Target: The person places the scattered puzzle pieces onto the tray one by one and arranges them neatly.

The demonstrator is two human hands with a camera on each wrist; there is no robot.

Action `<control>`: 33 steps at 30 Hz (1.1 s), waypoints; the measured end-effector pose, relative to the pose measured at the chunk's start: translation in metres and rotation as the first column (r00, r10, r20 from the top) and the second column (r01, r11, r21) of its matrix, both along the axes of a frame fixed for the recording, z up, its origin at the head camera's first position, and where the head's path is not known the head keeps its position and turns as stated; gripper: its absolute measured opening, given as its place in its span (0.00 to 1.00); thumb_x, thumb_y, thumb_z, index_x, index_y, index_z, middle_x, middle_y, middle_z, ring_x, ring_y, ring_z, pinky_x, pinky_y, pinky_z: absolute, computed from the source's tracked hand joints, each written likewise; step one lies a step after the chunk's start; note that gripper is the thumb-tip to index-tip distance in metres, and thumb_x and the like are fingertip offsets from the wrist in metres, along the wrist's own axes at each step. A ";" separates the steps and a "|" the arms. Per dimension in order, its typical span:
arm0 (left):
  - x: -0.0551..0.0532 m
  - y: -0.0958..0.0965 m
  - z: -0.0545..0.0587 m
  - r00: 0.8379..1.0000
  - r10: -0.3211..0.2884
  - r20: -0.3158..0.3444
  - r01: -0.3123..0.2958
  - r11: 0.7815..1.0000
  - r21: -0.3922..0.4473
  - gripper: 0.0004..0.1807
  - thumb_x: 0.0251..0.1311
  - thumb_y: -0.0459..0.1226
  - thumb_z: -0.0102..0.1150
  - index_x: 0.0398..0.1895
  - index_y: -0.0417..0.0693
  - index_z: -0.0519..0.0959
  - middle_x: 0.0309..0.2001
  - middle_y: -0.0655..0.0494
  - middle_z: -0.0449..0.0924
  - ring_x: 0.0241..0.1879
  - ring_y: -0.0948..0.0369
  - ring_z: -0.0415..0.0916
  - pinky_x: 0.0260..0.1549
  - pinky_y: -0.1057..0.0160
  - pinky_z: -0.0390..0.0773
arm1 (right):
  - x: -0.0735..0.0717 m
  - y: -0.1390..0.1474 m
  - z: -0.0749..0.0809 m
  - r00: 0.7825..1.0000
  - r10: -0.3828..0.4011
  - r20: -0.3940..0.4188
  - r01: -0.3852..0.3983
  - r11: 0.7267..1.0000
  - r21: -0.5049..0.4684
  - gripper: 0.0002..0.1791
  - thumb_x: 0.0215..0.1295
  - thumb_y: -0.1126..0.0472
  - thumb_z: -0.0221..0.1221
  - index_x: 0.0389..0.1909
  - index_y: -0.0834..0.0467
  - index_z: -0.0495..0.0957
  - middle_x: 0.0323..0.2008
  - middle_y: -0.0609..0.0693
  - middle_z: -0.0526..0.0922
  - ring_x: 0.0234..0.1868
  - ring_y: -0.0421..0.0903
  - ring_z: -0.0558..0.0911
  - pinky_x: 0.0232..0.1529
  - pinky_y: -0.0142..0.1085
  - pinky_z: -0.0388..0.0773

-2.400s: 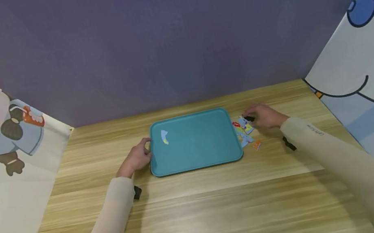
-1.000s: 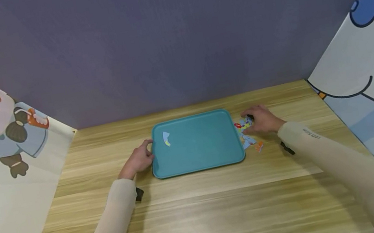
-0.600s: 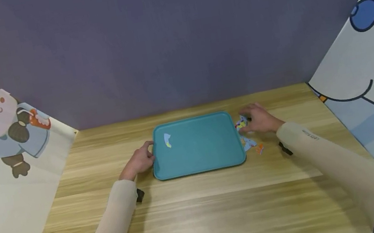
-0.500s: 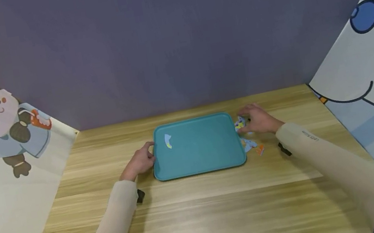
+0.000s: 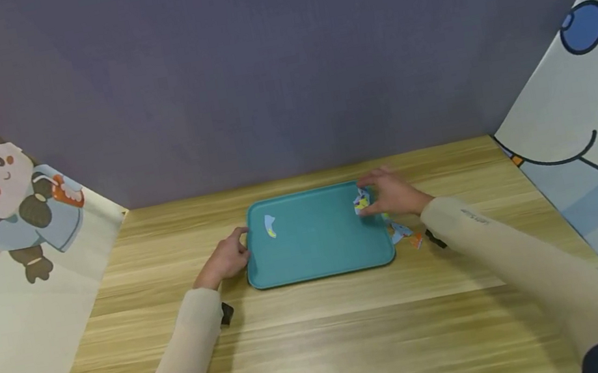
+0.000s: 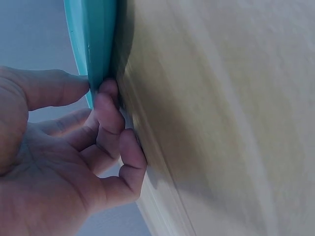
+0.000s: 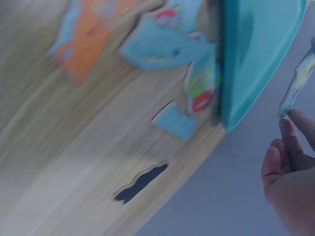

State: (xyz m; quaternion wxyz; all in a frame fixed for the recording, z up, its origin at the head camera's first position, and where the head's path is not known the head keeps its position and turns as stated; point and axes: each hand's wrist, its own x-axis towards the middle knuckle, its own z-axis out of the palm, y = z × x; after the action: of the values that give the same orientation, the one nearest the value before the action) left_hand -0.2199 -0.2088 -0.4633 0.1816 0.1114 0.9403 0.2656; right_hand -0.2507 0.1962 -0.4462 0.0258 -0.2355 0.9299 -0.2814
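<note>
So far just one puzzle piece sits on the teal tray, centre frame, near its upper left corner. The right hand pinches a second piece over the tray's right edge. The left hand grips the tray's left rim. Several loose pieces are left on the desk just right of the tray.
</note>
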 end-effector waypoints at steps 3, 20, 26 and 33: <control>0.000 0.001 0.000 1.000 0.006 0.001 -0.006 1.000 -0.006 0.31 0.64 0.29 0.50 0.69 0.38 0.55 0.41 0.43 0.78 0.33 0.56 0.75 0.34 0.57 0.75 | 0.000 -0.010 0.002 1.000 0.002 0.022 -0.003 1.000 0.013 0.39 0.45 0.49 0.73 0.57 0.63 0.75 0.60 0.59 0.70 0.65 0.59 0.59 0.66 0.54 0.47; 0.004 0.001 0.000 0.999 0.012 -0.044 -0.012 1.000 0.002 0.31 0.62 0.29 0.51 0.69 0.37 0.56 0.36 0.46 0.77 0.29 0.57 0.74 0.31 0.59 0.75 | -0.008 -0.071 0.003 0.989 0.105 0.104 -0.109 0.993 0.035 0.39 0.44 0.49 0.74 0.57 0.62 0.75 0.60 0.58 0.69 0.64 0.57 0.60 0.60 0.52 0.60; 0.004 0.001 -0.002 0.999 0.023 -0.045 -0.022 1.000 0.019 0.31 0.62 0.28 0.50 0.69 0.37 0.56 0.36 0.44 0.77 0.30 0.56 0.74 0.31 0.59 0.75 | -0.016 -0.095 -0.008 0.987 0.152 0.055 -0.154 0.987 0.039 0.37 0.41 0.50 0.75 0.53 0.64 0.78 0.54 0.57 0.75 0.59 0.55 0.65 0.60 0.47 0.62; 0.006 0.000 -0.003 0.999 0.031 -0.045 -0.029 0.999 0.029 0.31 0.62 0.28 0.50 0.69 0.36 0.56 0.36 0.45 0.78 0.30 0.57 0.74 0.32 0.59 0.75 | -0.023 -0.122 -0.021 0.984 0.167 0.054 -0.171 0.982 0.080 0.35 0.40 0.50 0.75 0.51 0.63 0.79 0.52 0.55 0.77 0.56 0.52 0.68 0.57 0.42 0.65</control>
State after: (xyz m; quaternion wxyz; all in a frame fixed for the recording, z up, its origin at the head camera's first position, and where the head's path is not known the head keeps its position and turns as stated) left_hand -0.2139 -0.2086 -0.4660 0.1545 0.1059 0.9418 0.2791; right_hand -0.2736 0.0742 -0.4672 0.0816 -0.3056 0.9166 -0.2444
